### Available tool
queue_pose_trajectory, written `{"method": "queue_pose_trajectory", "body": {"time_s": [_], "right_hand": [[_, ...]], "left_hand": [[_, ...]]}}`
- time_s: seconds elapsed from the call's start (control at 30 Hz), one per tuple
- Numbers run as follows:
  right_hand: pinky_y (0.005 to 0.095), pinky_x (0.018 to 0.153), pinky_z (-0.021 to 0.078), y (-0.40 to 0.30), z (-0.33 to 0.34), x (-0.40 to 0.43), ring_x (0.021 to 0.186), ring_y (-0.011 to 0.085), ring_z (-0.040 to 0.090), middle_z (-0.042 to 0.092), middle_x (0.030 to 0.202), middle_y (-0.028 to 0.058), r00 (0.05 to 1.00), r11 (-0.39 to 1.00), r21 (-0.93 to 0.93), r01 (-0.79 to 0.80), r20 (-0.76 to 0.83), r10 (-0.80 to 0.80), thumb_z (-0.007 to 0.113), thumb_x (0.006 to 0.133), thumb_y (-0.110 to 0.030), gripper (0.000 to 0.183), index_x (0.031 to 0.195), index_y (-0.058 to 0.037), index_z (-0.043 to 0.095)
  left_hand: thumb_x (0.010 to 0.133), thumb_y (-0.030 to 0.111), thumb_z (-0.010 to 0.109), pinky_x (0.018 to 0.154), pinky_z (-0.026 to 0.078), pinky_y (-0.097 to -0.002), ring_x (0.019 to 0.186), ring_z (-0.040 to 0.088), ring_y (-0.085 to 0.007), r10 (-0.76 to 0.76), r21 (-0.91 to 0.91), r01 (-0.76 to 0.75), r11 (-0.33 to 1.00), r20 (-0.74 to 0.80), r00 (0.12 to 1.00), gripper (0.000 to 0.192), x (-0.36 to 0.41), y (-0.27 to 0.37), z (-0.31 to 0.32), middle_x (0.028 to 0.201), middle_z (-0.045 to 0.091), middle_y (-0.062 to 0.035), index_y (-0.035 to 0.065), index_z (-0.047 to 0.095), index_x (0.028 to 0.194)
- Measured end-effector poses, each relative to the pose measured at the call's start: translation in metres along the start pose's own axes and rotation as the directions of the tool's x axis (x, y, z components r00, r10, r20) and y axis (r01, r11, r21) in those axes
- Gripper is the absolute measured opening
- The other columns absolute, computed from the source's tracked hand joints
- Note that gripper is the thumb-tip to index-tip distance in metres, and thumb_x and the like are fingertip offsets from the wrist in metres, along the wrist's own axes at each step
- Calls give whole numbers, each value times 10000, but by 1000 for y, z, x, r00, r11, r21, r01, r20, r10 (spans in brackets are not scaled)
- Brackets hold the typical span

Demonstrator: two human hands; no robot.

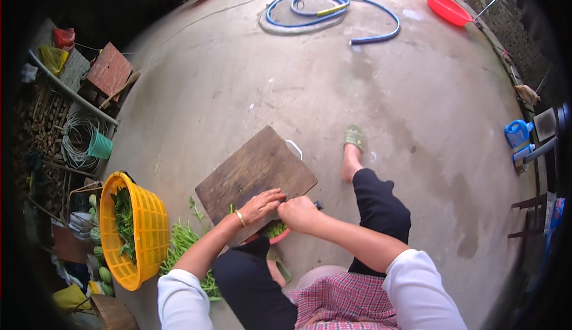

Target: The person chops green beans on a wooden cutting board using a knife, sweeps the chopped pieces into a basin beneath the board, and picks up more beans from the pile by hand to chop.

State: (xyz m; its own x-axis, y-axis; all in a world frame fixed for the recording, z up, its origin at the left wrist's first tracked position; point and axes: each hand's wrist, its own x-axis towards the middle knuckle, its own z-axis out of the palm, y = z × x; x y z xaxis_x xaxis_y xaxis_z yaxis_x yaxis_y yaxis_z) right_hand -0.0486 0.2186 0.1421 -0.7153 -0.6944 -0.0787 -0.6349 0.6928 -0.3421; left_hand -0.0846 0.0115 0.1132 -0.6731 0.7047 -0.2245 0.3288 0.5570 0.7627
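Note:
My right hand (298,213) is closed in a fist at the near right edge of a wooden cutting board (259,169). A dark handle end (318,205) sticks out beside the fist; the rest of that tool is mostly hidden. Fingers stretched forward, my left hand (260,207) lies low over the board's near part, its fingertips close to the right fist. What is under its palm cannot be seen. Below the hands, chopped greens (276,229) fill a pink-rimmed bowl (281,237), partly covered by my hands and knee. Long green stems (183,243) lie on the ground left of the board.
A yellow plastic basket (154,231) with leafy greens (124,222) stands at left. Farther off, a blue hose (377,39) lies coiled on concrete. A red basin (447,8) and blue jugs (518,133) are along the right side. Melons (105,275) sit beyond the basket.

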Motion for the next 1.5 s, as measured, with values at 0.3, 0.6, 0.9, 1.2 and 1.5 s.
{"method": "queue_pose_trajectory", "body": {"time_s": [0.3, 0.6, 0.9, 1.2, 1.5], "right_hand": [[434, 680, 545, 12, -38, -10, 786, 317, 696, 699, 815, 154, 987, 988, 108, -110, 126, 96, 653, 843, -342, 293, 920, -60, 651], [420, 697, 558, 32, -51, -25, 823, 313, 707, 709, 856, 165, 973, 987, 78, -141, 194, 124, 638, 783, -173, 149, 843, -56, 710], [461, 719, 538, 41, -66, -29, 832, 360, 682, 691, 847, 174, 964, 961, 106, -255, 107, 244, 647, 858, -328, 308, 975, -44, 617], [468, 711, 536, 38, -56, -24, 824, 369, 677, 687, 826, 190, 972, 963, 130, -234, 62, 228, 689, 813, -328, 293, 904, -52, 660], [434, 789, 525, 29, -34, -10, 902, 341, 672, 698, 897, 169, 951, 952, 134, -275, 183, 249, 683, 819, -343, 321, 929, -41, 682]], "left_hand": [[1004, 429, 377, 1160, 212, -385, 1420, 268, -328, -127, 116, 119, 986, 63, 990, 605, -27, -20, 4, 1496, 338, -215, -3, 382, 1427], [975, 386, 444, 1124, 286, -376, 1368, 363, -314, -423, -228, 373, 900, -239, 874, 535, -53, -88, 81, 1451, 417, -193, 12, 478, 1357], [778, 339, 741, 1089, 315, -485, 1419, 221, -394, -657, 202, 803, 561, -481, 580, 815, -17, -76, 155, 1527, 231, -222, 52, 347, 1431], [801, 223, 704, 1092, 327, -441, 1368, 330, -344, -522, 183, 637, 749, -429, 737, 684, -35, -41, 182, 1479, 341, -194, 67, 406, 1397], [748, 101, 650, 950, 450, -417, 1086, 557, -366, -539, -75, 675, 734, -669, 512, 376, -80, -58, 160, 1116, 603, -206, 6, 637, 1112]]}}
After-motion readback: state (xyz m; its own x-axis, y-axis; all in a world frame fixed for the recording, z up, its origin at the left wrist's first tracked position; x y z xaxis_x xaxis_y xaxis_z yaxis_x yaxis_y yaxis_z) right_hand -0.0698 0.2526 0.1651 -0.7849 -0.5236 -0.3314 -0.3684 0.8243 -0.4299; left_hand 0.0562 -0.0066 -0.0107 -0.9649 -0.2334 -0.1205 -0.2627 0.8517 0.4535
